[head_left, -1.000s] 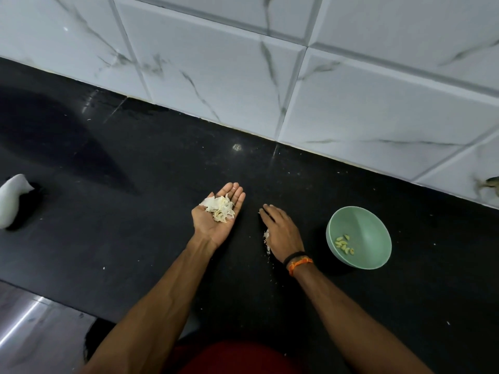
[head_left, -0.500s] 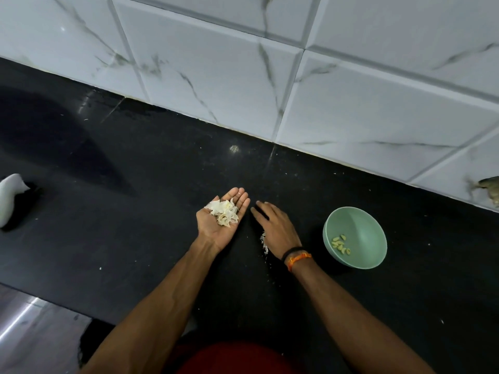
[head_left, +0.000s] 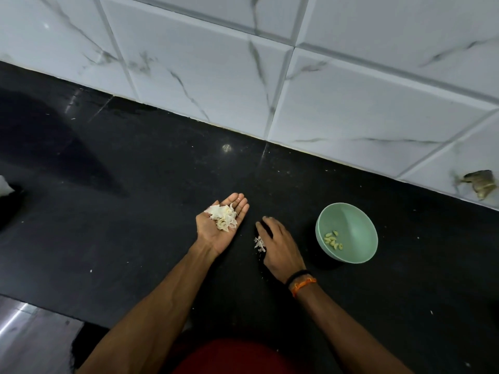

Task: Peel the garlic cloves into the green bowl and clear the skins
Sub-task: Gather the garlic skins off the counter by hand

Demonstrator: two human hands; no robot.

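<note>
Black stone counter (head_left: 135,211) runs under a wall of white marbled tiles (head_left: 216,63), dotted with small pale flecks. Far out to the left of the left hand, a white object (head_left: 4,182) is cut off by the frame edge and cannot be identified.

The left hand (head_left: 218,230) is held palm up with fingers straight and together, cupping a loose heap of garlic skins (head_left: 223,218); nothing is pinched, the skins simply lie on the palm.

Just to its right, the right hand (head_left: 278,245) lies palm down with its fingers low over the counter, extended and relaxed. A small clump of leftover skins (head_left: 259,242) shows at the thumb side of this hand, between the two hands and much nearer the right one. Whether the fingertips touch the counter, and whether more skins lie beneath the palm, is hidden.

The likely next move turns on that gap: the clump lies left of the right hand, toward the waiting left palm, so a short leftward sweep would seem to carry it there.

Right of the right hand, close to its wrist but not touching, stands the green bowl (head_left: 361,255) with peeled cloves (head_left: 333,240) gathered inside.
</note>
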